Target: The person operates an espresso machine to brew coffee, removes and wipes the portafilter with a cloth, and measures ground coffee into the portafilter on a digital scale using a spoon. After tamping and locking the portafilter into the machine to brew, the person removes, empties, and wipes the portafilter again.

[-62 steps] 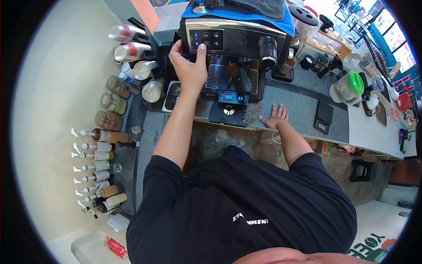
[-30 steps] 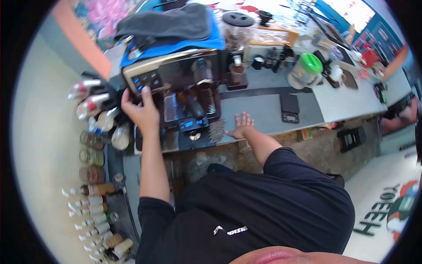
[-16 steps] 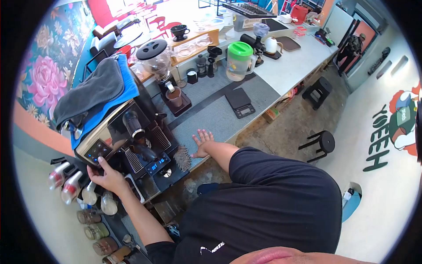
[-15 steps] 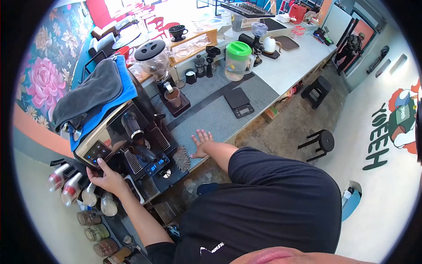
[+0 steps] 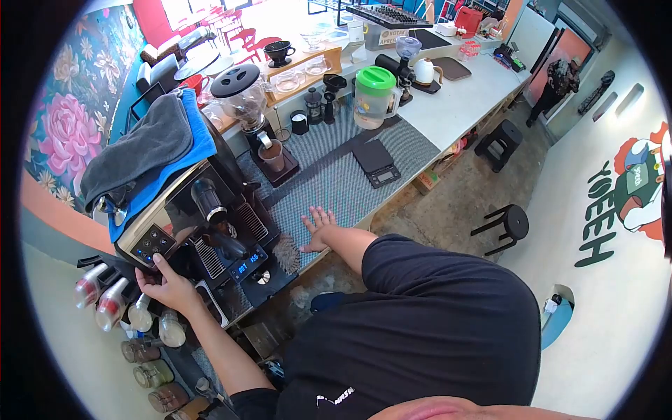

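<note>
My left hand [image 5: 168, 285] is at the front corner of the espresso machine [image 5: 183, 199], thumb on its lit button panel [image 5: 154, 243] and the other fingers spread by the lower edge. It holds nothing. A portafilter [image 5: 229, 245] sits in the machine, its handle pointing toward me. Below it, a small scale with a glowing blue display [image 5: 250, 264] rests near the drip tray [image 5: 252, 221]. My right hand [image 5: 320, 229] lies flat on the grey counter mat [image 5: 308, 190], fingers apart, beside a grey brush-like fluffy thing [image 5: 287, 253].
A coffee grinder [image 5: 241, 98] has a cup of brown grounds [image 5: 271, 155] under its spout. Farther along are a black scale [image 5: 376, 162], a green-lidded pitcher [image 5: 376, 98] and a white kettle [image 5: 425, 73]. Black stools [image 5: 505, 222] stand on the floor; a person [image 5: 557, 85] is at the back.
The digits on the blue display have changed to a higher reading. Both hands stay in place. The view shifts slightly, and the person at the back has changed posture.
</note>
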Demonstrator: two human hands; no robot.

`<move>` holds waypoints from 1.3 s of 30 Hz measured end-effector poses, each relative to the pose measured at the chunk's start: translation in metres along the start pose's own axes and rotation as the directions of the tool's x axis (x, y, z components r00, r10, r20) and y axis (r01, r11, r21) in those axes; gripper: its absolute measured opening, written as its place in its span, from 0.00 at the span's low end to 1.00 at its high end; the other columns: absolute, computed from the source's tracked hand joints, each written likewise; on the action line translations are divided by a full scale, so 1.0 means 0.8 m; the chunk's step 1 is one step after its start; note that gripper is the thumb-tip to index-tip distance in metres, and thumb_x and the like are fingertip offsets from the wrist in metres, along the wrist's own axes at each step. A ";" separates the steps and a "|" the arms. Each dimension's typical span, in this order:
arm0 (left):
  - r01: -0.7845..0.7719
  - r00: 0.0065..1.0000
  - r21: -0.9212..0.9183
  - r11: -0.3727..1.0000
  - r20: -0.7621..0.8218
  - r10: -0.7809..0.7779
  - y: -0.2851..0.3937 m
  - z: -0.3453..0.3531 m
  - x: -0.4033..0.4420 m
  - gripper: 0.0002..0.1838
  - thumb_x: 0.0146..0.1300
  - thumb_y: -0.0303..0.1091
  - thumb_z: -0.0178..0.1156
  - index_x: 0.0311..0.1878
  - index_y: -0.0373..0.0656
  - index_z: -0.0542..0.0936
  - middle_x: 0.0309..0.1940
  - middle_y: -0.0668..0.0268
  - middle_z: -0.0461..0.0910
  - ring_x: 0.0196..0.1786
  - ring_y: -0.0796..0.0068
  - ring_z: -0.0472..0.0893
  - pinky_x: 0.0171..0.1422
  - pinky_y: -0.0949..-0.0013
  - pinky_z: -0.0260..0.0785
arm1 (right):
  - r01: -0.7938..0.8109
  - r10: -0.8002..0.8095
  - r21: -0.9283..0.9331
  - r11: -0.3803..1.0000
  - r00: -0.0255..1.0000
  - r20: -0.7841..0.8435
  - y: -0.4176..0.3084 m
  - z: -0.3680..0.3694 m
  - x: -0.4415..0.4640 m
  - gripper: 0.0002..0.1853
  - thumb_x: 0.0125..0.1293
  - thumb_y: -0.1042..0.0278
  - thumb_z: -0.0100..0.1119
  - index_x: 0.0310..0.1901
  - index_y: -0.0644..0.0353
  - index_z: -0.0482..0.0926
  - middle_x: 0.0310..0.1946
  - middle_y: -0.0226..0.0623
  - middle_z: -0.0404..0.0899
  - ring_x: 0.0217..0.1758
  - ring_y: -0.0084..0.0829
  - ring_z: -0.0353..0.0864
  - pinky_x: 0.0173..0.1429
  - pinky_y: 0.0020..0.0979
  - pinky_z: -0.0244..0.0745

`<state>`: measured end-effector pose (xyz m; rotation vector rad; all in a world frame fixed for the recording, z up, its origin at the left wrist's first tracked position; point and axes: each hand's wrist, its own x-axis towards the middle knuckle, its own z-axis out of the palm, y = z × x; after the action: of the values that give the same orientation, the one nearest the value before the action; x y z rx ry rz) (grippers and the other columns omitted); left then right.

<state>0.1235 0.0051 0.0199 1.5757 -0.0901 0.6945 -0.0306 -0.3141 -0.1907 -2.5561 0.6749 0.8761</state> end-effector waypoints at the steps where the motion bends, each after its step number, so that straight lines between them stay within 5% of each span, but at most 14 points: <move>1: 0.002 1.000 -0.005 1.000 0.000 -0.002 -0.001 0.000 0.000 0.39 0.76 0.43 0.74 0.76 0.27 0.67 0.67 0.48 0.78 0.68 0.61 0.79 0.76 0.60 0.71 | -0.001 0.001 0.000 1.000 1.000 -0.005 0.000 0.001 0.000 0.66 0.69 0.14 0.54 0.92 0.40 0.27 0.93 0.44 0.14 0.95 0.49 0.12 0.93 0.57 0.16; 22: 0.007 1.000 -0.009 1.000 0.022 -0.007 -0.003 -0.002 0.004 0.37 0.77 0.39 0.74 0.76 0.28 0.66 0.67 0.49 0.78 0.67 0.64 0.81 0.73 0.63 0.76 | 0.002 -0.002 0.003 1.000 1.000 -0.027 0.001 0.011 0.009 0.65 0.70 0.15 0.52 0.92 0.42 0.28 0.93 0.45 0.14 0.95 0.50 0.11 0.93 0.58 0.16; 25: 0.001 1.000 -0.035 0.999 0.026 0.000 -0.002 -0.001 0.003 0.37 0.77 0.40 0.74 0.76 0.28 0.66 0.68 0.48 0.78 0.66 0.63 0.81 0.73 0.63 0.76 | 0.046 -0.044 0.016 0.999 0.992 -0.119 0.005 0.019 0.005 0.65 0.69 0.17 0.57 0.93 0.43 0.34 0.93 0.47 0.18 0.95 0.53 0.17 0.93 0.62 0.20; 28: 0.011 1.000 0.034 0.999 0.017 -0.011 -0.001 -0.004 0.006 0.38 0.76 0.40 0.74 0.76 0.27 0.67 0.67 0.48 0.78 0.66 0.62 0.81 0.72 0.61 0.76 | 0.242 -0.224 0.073 0.968 0.954 -0.201 0.041 0.000 -0.013 0.58 0.73 0.30 0.65 0.92 0.46 0.43 0.93 0.54 0.38 0.95 0.58 0.40 0.93 0.59 0.40; 30: 0.004 1.000 -0.030 1.000 0.026 -0.003 -0.015 -0.005 0.008 0.38 0.75 0.41 0.75 0.75 0.28 0.67 0.68 0.48 0.78 0.65 0.62 0.81 0.71 0.61 0.76 | 0.355 -0.155 0.428 0.831 0.887 -0.434 0.083 -0.031 -0.031 0.51 0.76 0.48 0.68 0.91 0.49 0.49 0.83 0.62 0.65 0.84 0.60 0.69 0.87 0.53 0.64; 31: 0.000 1.000 -0.060 0.998 0.029 0.002 -0.021 -0.005 0.010 0.39 0.75 0.42 0.76 0.75 0.28 0.67 0.68 0.48 0.78 0.65 0.62 0.81 0.71 0.61 0.76 | 0.158 0.015 0.435 0.886 0.930 -0.367 0.107 -0.069 -0.060 0.48 0.77 0.61 0.64 0.91 0.50 0.48 0.73 0.64 0.78 0.73 0.59 0.82 0.79 0.48 0.76; 33: -0.002 1.000 -0.013 1.000 0.030 0.002 -0.014 -0.006 0.009 0.39 0.74 0.42 0.76 0.75 0.29 0.67 0.68 0.48 0.78 0.65 0.61 0.82 0.70 0.60 0.77 | -0.024 0.254 0.497 0.867 0.881 -0.399 0.179 -0.136 -0.092 0.52 0.69 0.70 0.62 0.91 0.51 0.46 0.69 0.65 0.81 0.69 0.59 0.85 0.74 0.51 0.80; 34: -0.003 1.000 0.013 1.000 0.027 0.003 -0.010 -0.006 0.008 0.39 0.74 0.42 0.77 0.75 0.29 0.67 0.68 0.48 0.78 0.65 0.61 0.82 0.70 0.60 0.77 | -0.022 0.287 0.401 0.916 0.734 -0.616 0.262 -0.130 -0.041 0.54 0.67 0.73 0.59 0.91 0.52 0.42 0.68 0.65 0.82 0.71 0.58 0.84 0.76 0.49 0.78; 35: -0.002 1.000 0.012 1.000 0.028 0.001 -0.008 -0.006 0.008 0.39 0.74 0.43 0.77 0.75 0.29 0.67 0.68 0.48 0.78 0.65 0.61 0.82 0.69 0.60 0.77 | -0.142 0.436 0.559 0.817 0.786 -0.437 0.256 -0.204 -0.136 0.57 0.66 0.71 0.63 0.91 0.53 0.40 0.67 0.64 0.83 0.68 0.57 0.86 0.77 0.47 0.78; 37: 0.002 1.000 0.014 1.000 0.026 -0.002 -0.007 -0.007 0.009 0.40 0.74 0.43 0.77 0.75 0.30 0.68 0.68 0.48 0.78 0.64 0.61 0.82 0.68 0.61 0.77 | -0.389 0.673 0.583 0.713 0.613 -0.414 0.402 -0.242 -0.101 0.63 0.63 0.68 0.68 0.90 0.62 0.33 0.54 0.61 0.89 0.56 0.55 0.91 0.71 0.46 0.82; 38: 0.007 1.000 0.021 1.000 0.031 -0.008 -0.008 -0.010 0.010 0.40 0.74 0.43 0.77 0.75 0.30 0.67 0.68 0.49 0.78 0.64 0.61 0.82 0.68 0.61 0.77 | -0.500 0.654 0.426 0.754 0.631 -0.417 0.504 -0.265 -0.081 0.66 0.61 0.69 0.68 0.89 0.65 0.25 0.49 0.62 0.90 0.53 0.54 0.91 0.69 0.46 0.82; 39: 0.013 0.999 0.023 1.000 0.033 -0.014 -0.009 -0.010 0.010 0.40 0.74 0.43 0.77 0.75 0.30 0.67 0.68 0.49 0.78 0.64 0.61 0.82 0.68 0.61 0.77 | -0.550 0.769 0.548 0.630 0.543 -0.338 0.518 -0.304 -0.140 0.68 0.62 0.69 0.66 0.89 0.59 0.21 0.57 0.61 0.89 0.59 0.53 0.90 0.74 0.47 0.79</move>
<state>0.1304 0.0161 0.0170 1.6089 -0.0967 0.6611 -0.2172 -0.7332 -0.0088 -2.1272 1.9132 0.0907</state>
